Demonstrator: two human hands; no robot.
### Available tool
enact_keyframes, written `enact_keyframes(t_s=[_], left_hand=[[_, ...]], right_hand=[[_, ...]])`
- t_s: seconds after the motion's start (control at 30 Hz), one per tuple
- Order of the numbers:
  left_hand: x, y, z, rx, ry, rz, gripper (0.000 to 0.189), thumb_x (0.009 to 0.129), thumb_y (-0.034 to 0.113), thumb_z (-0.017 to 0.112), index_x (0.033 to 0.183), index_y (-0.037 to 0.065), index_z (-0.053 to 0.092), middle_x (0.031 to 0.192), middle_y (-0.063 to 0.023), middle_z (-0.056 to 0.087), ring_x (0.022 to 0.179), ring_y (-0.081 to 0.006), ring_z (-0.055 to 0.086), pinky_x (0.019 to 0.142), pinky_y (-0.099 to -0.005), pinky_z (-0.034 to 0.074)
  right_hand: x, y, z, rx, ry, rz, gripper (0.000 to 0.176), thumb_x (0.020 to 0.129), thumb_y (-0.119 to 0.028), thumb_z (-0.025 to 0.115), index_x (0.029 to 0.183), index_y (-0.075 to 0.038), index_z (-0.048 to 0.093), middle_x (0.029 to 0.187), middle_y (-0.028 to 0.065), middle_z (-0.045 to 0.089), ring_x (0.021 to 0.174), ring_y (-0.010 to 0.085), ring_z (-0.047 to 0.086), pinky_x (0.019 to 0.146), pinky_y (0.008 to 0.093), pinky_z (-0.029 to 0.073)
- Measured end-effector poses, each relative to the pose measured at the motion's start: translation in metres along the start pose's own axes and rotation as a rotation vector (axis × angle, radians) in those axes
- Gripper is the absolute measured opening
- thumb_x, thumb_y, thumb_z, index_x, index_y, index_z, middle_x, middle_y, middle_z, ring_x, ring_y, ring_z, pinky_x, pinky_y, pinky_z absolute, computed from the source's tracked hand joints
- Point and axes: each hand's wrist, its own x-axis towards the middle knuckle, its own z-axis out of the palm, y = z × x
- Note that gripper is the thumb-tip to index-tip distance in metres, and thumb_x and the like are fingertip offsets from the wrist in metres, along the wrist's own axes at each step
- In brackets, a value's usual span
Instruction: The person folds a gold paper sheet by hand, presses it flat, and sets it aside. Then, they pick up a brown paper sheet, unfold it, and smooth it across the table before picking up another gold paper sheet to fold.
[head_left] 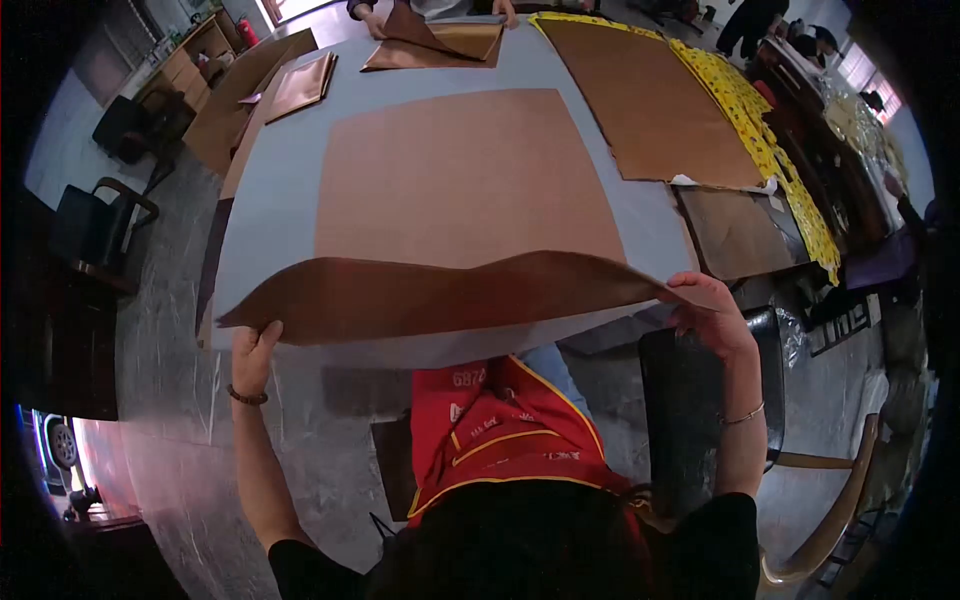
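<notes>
A large copper-brown sheet lies flat on the grey-white table, and its near part rises in a wavy fold showing a darker brown face. At the fold's left corner, my left hand pinches the edge with the thumb on top. My right hand grips the opposite corner, its fingers partly under the sheet. Both hands are at the table's near side, wide apart. Whether the raised part is one piece with the flat part cannot be told.
Across the table, a person's hands are at a folded copper sheet. A small folded stack lies far left. Brown sheets and yellow patterned material lie right. A black chair stands near my right arm.
</notes>
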Motion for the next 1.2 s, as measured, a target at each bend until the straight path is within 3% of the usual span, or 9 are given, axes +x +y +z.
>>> enact_keyframes(t_s=[0.07,0.17,0.23,0.3,0.43,0.63,0.83,0.93,1.2], left_hand=[[0.017,0.018,0.008,-0.142,-0.017,-0.001,0.026,0.092,0.016,0.059,0.111,-0.002,0.059,0.099,-0.0005,0.061,0.088,-0.0101,0.054,0.078,-0.0276,0.044],[0.038,0.020,0.006,-0.220,-0.047,-0.122,0.025,0.092,0.016,0.058,0.112,-0.001,0.059,0.098,0.0003,0.061,0.089,-0.0096,0.054,0.079,-0.0282,0.044],[0.061,0.020,0.001,-0.226,-0.109,-0.171,0.026,0.092,0.017,0.058,0.112,0.000,0.059,0.099,-0.0003,0.061,0.091,-0.0099,0.055,0.081,-0.0283,0.045],[0.081,0.025,0.004,-0.230,-0.166,-0.226,0.027,0.092,0.017,0.058,0.113,0.000,0.059,0.100,-0.0008,0.062,0.092,-0.0103,0.056,0.084,-0.0283,0.045],[0.134,0.029,0.016,-0.281,-0.181,-0.311,0.025,0.092,0.020,0.059,0.108,0.001,0.060,0.096,0.0000,0.062,0.086,-0.0096,0.057,0.076,-0.0267,0.045],[0.220,0.002,0.024,-0.315,-0.206,-0.456,0.031,0.092,0.024,0.060,0.115,0.003,0.059,0.105,-0.0019,0.064,0.092,-0.0125,0.059,0.079,-0.0297,0.046],[0.286,-0.025,0.042,-0.355,-0.243,-0.508,0.036,0.091,0.026,0.062,0.118,0.003,0.058,0.107,-0.0034,0.063,0.095,-0.0144,0.059,0.081,-0.0334,0.047],[0.307,-0.028,0.054,-0.335,-0.197,-0.526,0.035,0.090,0.026,0.064,0.116,0.003,0.060,0.102,-0.0032,0.064,0.091,-0.0135,0.058,0.078,-0.0326,0.047],[0.334,-0.051,0.071,-0.156,-0.141,-0.615,0.018,0.090,0.019,0.061,0.099,0.004,0.065,0.089,0.0004,0.065,0.079,-0.0089,0.058,0.069,-0.0246,0.046]], right_hand=[[0.016,-0.018,-0.001,-0.168,0.039,0.016,0.014,0.091,-0.018,0.060,0.090,-0.005,0.063,0.076,0.0030,0.065,0.057,0.0079,0.053,0.054,0.0211,0.041],[0.047,-0.046,-0.011,-0.439,0.027,-0.001,0.017,0.091,-0.019,0.060,0.079,-0.007,0.061,0.070,0.0004,0.062,0.054,0.0055,0.046,0.052,0.0206,0.036],[0.071,-0.061,-0.018,-0.647,0.065,0.018,0.017,0.091,-0.020,0.061,0.084,-0.004,0.064,0.069,0.0015,0.059,0.061,0.0067,0.049,0.057,0.0234,0.039],[0.100,-0.068,-0.019,-0.737,0.058,-0.300,0.021,0.090,-0.020,0.062,0.098,-0.002,0.066,0.076,0.0037,0.062,0.075,0.0096,0.056,0.069,0.0258,0.045],[0.150,-0.119,0.007,-0.581,0.007,-0.114,0.031,0.090,-0.021,0.061,0.116,-0.003,0.061,0.098,0.0027,0.065,0.090,0.0122,0.059,0.083,0.0265,0.046],[0.280,-0.101,-0.002,-0.275,0.023,-0.004,0.030,0.090,-0.028,0.060,0.110,-0.006,0.064,0.090,-0.0013,0.063,0.078,0.0080,0.056,0.068,0.0231,0.045],[0.366,-0.084,-0.007,-0.357,-0.013,-0.022,0.025,0.091,-0.028,0.059,0.101,-0.005,0.063,0.074,-0.0050,0.052,0.064,0.0057,0.044,0.054,0.0238,0.035],[0.377,-0.090,0.011,-0.417,0.073,0.019,0.023,0.091,-0.028,0.059,0.089,-0.005,0.061,0.070,-0.0055,0.050,0.061,0.0053,0.042,0.052,0.0245,0.033],[0.434,-0.074,-0.001,-0.519,0.056,0.060,0.025,0.090,-0.029,0.060,0.096,-0.005,0.064,0.070,-0.0041,0.051,0.061,0.0062,0.044,0.054,0.0236,0.035]])
